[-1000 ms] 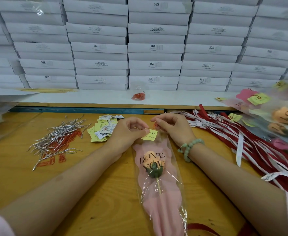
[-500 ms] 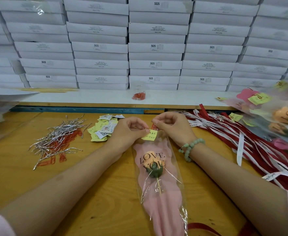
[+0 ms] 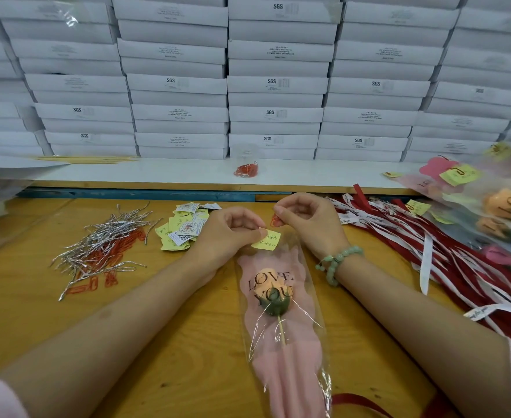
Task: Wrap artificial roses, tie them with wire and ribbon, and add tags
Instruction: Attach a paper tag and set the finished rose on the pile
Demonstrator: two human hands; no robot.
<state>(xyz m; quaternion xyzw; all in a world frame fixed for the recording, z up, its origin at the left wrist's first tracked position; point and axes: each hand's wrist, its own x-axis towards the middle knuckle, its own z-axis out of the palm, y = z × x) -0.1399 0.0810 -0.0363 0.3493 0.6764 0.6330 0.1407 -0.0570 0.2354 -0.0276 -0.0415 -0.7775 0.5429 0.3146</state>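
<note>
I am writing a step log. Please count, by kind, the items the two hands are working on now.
yellow tag, pinched by left hand: 1
red paper clip, pinched by right hand: 1
wrapped rose, lying on the table: 1
Total: 3

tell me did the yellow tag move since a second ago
No. The yellow tag stays just above the LOVE YOU print on the wrapped rose, pinched by the left hand; the right hand holds a red paper clip beside it.

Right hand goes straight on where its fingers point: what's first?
Likely the left hand, which pinches the tag; the clip held by the right hand would touch first. Depth unclear.
</note>
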